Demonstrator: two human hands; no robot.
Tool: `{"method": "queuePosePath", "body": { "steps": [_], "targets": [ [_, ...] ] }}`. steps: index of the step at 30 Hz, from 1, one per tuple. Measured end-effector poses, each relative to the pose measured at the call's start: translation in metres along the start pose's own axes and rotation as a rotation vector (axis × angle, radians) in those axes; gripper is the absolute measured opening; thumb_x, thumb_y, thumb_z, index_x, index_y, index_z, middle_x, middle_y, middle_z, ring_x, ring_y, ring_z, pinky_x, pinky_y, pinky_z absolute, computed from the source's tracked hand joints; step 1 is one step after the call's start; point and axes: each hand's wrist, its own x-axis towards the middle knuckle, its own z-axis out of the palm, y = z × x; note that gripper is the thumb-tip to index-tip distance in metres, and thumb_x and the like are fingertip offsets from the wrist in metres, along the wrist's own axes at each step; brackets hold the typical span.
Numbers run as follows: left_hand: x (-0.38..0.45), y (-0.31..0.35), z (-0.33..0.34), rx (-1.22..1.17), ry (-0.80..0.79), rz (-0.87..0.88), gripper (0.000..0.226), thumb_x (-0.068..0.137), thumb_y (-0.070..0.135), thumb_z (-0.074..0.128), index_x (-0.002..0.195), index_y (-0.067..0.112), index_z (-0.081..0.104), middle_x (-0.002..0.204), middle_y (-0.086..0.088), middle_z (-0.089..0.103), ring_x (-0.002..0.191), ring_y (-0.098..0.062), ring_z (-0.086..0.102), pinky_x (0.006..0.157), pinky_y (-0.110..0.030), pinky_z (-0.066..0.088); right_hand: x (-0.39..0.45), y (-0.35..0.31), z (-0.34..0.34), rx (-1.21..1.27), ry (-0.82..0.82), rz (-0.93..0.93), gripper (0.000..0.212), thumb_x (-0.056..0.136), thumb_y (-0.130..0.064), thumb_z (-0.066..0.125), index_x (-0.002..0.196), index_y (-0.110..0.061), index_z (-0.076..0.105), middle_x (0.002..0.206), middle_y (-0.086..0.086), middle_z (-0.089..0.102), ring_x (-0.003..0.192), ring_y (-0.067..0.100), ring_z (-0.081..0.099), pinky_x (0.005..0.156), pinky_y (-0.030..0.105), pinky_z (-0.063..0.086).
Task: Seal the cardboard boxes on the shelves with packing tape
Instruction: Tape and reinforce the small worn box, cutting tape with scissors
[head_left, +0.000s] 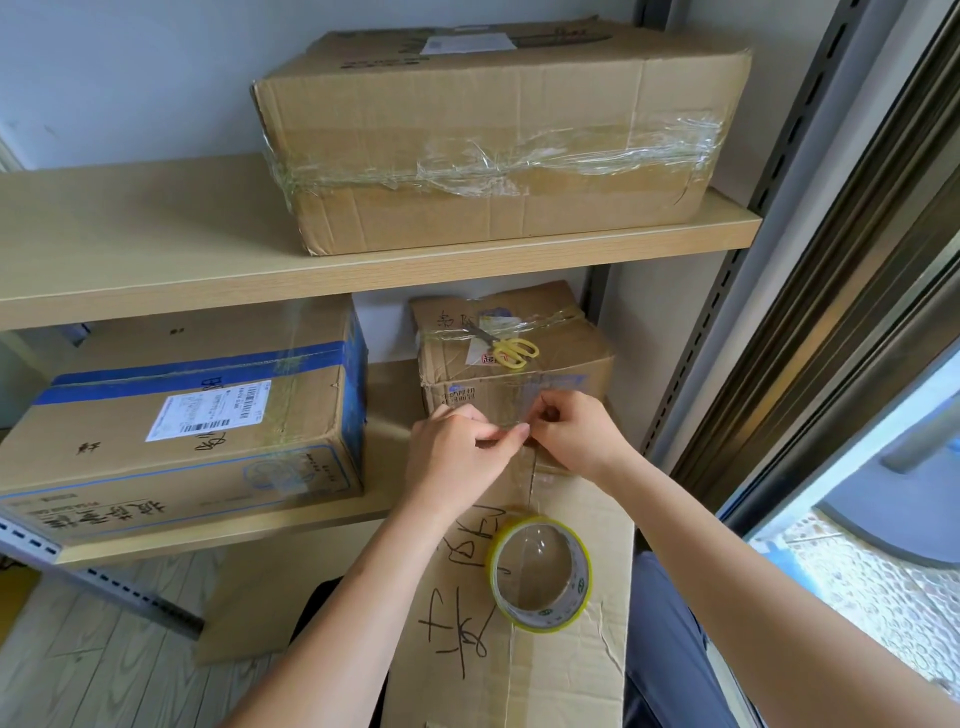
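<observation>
Hands: left hand (457, 457) and right hand (574, 434) pinch clear tape strip (511, 415) together, fingers closed.
Box: brown handwritten cardboard box (566, 649), under hands.
Roll: yellow-rimmed clear tape roll (540, 574) on box.
Obstruction: small taped brown box (514, 358) behind hands, yellow-handled scissors (506, 348) atop.

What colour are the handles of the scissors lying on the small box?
Yellow; the scissors show clearly in the head view, lying on the small box.

Upper shelf (363, 270) low over scissors (511, 348)

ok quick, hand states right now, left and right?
Left hand: closed, pinching the clear tape strip at the box's far edge.
Right hand: closed, pinching the same strip.
</observation>
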Motion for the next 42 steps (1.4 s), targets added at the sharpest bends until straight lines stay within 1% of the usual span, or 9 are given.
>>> {"method": "queuePosePath", "body": {
  "steps": [5, 18, 23, 25, 28, 32, 35, 39, 42],
  "targets": [
    [0.001, -0.003, 0.005, 0.062, 0.051, 0.031, 0.05, 0.086, 0.069, 0.052, 0.074, 0.029, 0.079, 0.082, 0.013, 0.064, 0.087, -0.015, 0.052, 0.081, -0.037, 0.048, 0.0, 0.005, -0.007, 0.395, -0.002, 0.126, 0.013, 0.085, -0.008, 0.057, 0.076, -0.013, 0.066, 0.08, 0.003, 0.071, 0.089, 0.025, 0.068, 0.089, 0.041, 0.056],
    [0.003, 0.013, 0.013, 0.285, 0.022, -0.085, 0.044, 0.086, 0.071, 0.051, 0.1, 0.038, 0.077, 0.103, 0.014, 0.063, 0.103, -0.017, 0.048, 0.079, -0.033, 0.028, 0.019, -0.005, -0.005, -0.324, -0.183, 0.171, 0.025, 0.089, -0.015, 0.053, 0.106, -0.006, 0.07, 0.108, 0.01, 0.068, 0.094, 0.026, 0.057, 0.072, 0.027, 0.041],
    [-0.008, 0.004, 0.022, 0.224, 0.159, 0.053, 0.035, 0.088, 0.06, 0.056, 0.121, 0.048, 0.059, 0.109, 0.018, 0.056, 0.106, -0.009, 0.055, 0.082, -0.033, 0.023, 0.044, 0.004, -0.011, -0.704, -0.478, 0.042, 0.061, 0.097, -0.052, 0.045, 0.149, -0.021, 0.039, 0.149, 0.007, 0.045, 0.136, 0.031, 0.043, 0.108, 0.04, 0.037],
    [-0.009, 0.001, 0.023, 0.231, 0.188, 0.089, 0.026, 0.087, 0.057, 0.06, 0.11, 0.047, 0.061, 0.107, 0.019, 0.054, 0.102, -0.008, 0.054, 0.079, -0.033, 0.023, 0.039, 0.013, -0.011, -0.666, -0.412, 0.047, 0.068, 0.094, -0.058, 0.046, 0.152, -0.025, 0.033, 0.153, 0.007, 0.039, 0.141, 0.032, 0.037, 0.116, 0.047, 0.029],
    [-0.007, -0.001, 0.021, 0.286, 0.183, 0.133, 0.02, 0.088, 0.052, 0.062, 0.107, 0.046, 0.066, 0.112, 0.022, 0.056, 0.104, -0.01, 0.049, 0.08, -0.035, 0.029, 0.016, 0.02, 0.0, -0.239, 0.05, 0.114, 0.041, 0.091, -0.019, 0.056, 0.131, -0.007, 0.054, 0.134, 0.015, 0.047, 0.123, 0.037, 0.05, 0.1, 0.036, 0.043],
    [0.003, 0.003, 0.015, 0.298, -0.03, 0.28, 0.026, 0.097, 0.031, 0.058, 0.114, 0.045, 0.07, 0.118, 0.025, 0.066, 0.112, -0.011, 0.055, 0.085, -0.031, 0.037, -0.061, 0.017, 0.001, -0.168, 0.592, -0.298, 0.024, 0.08, 0.006, 0.052, 0.096, -0.008, 0.063, 0.096, 0.006, 0.055, 0.09, 0.029, 0.051, 0.074, 0.034, 0.039],
    [0.013, 0.007, 0.001, 0.246, -0.226, 0.173, 0.028, 0.098, 0.052, 0.043, 0.113, 0.049, 0.067, 0.106, 0.021, 0.073, 0.098, -0.017, 0.066, 0.078, -0.029, 0.052, -0.12, 0.024, 0.017, -0.388, 0.409, -0.609, 0.006, 0.09, -0.017, 0.059, 0.087, -0.014, 0.062, 0.086, -0.001, 0.056, 0.088, 0.023, 0.052, 0.078, 0.037, 0.044],
    [0.02, 0.015, -0.005, 0.315, -0.353, 0.162, 0.042, 0.088, 0.075, 0.044, 0.123, 0.057, 0.06, 0.119, 0.014, 0.071, 0.107, -0.02, 0.066, 0.083, -0.035, 0.055, -0.14, 0.042, 0.038, -0.513, 0.337, -0.599, 0.033, 0.092, -0.052, 0.059, 0.084, -0.022, 0.07, 0.106, -0.012, 0.067, 0.126, 0.018, 0.051, 0.114, 0.038, 0.033],
    [0.022, 0.018, -0.002, 0.308, -0.341, 0.126, 0.037, 0.087, 0.074, 0.048, 0.119, 0.059, 0.061, 0.118, 0.018, 0.07, 0.107, -0.02, 0.066, 0.082, -0.034, 0.055, -0.142, 0.04, 0.045, -0.546, 0.272, -0.644, 0.051, 0.091, -0.067, 0.052, 0.08, -0.021, 0.072, 0.112, -0.012, 0.067, 0.129, 0.016, 0.052, 0.118, 0.045, 0.029]
  ]
}}
